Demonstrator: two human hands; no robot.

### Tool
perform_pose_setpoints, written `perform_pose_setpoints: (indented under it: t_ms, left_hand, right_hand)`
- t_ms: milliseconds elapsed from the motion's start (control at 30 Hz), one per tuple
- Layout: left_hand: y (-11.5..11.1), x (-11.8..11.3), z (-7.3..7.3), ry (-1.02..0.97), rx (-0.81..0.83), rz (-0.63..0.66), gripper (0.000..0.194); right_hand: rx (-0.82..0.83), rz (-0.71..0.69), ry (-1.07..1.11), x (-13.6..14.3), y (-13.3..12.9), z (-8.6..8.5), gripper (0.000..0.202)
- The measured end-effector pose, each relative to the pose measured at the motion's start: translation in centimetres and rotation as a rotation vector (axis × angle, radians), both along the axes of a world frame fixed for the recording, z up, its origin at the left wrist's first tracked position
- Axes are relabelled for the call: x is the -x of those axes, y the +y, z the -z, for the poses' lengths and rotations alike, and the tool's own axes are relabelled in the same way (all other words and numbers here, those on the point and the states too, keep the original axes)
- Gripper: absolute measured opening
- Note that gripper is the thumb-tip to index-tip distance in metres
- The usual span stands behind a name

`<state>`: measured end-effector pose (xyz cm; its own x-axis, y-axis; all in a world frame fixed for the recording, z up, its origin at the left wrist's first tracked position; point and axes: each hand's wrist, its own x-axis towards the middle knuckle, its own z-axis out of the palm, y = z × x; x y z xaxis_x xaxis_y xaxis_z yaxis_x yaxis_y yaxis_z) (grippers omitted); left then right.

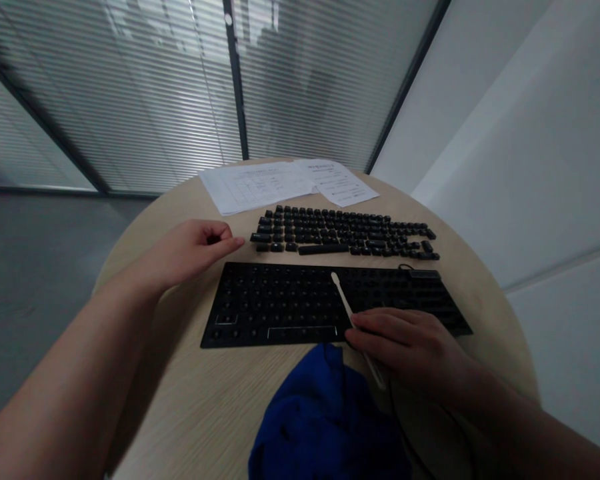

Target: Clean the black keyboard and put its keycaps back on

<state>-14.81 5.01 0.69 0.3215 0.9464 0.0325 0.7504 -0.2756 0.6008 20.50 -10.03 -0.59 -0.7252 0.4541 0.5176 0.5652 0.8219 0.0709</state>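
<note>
Holding one white toothbrush (347, 305), our right hand (413, 343) clamps it between thumb and fingers, head over one stripped keyboard (300, 293). Our left hand (185, 253) curls near rows of black keycaps (323, 249); we can't tell if its fingertips meet. Two printed sheets (260, 185) lie beyond, one blue cloth (310, 427) nearer, on our round wood-topped table (215, 393), facing blinds (170, 87).

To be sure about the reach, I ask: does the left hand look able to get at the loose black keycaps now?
Probably yes: the left hand seems empty and close beside the loose black keycaps, with nothing visible between them.
</note>
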Motion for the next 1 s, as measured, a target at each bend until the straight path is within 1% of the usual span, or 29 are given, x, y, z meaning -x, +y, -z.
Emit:
perform_pose_setpoints:
  t_ms: [200,433,533,633,733,800,867,1000]
  left_hand:
    - [0.3,0.2,0.4,-0.01,0.005,0.009,0.044]
    - [0.2,0.2,0.4,-0.006,0.01,0.008,0.042]
    - [0.3,0.3,0.4,0.012,0.003,-0.001,0.042]
    - [0.4,0.3,0.5,0.019,-0.002,0.002,0.043]
    - [0.5,0.4,0.5,0.023,0.005,0.009,0.045]
    - [0.5,0.4,0.5,0.016,0.008,0.012,0.045]
    - [0.5,0.4,0.5,0.015,0.008,0.005,0.043]
    - [0.5,0.4,0.6,0.024,0.017,-0.008,0.043]
  right_hand:
    - [0.02,0.021,0.005,-0.1,-0.7,-0.7,0.022]
    - [-0.002,0.001,0.003,0.1,-0.2,-0.1,0.022]
    - [0.006,-0.001,0.019,0.2,-0.4,-0.7,0.023]
    - [0.002,0.037,0.081,-0.7,-0.8,-1.8,0.022]
    - [-0.044,0.173,0.161,-2.5,-0.8,-2.6,0.024]
    - [-0.077,0.242,0.201,-3.5,-0.6,-2.9,0.028]
    - [-0.077,0.248,0.229,-4.1,-0.3,-2.8,0.031]
    - [0.002,0.19,0.275,-4.1,0.3,-2.4,0.031]
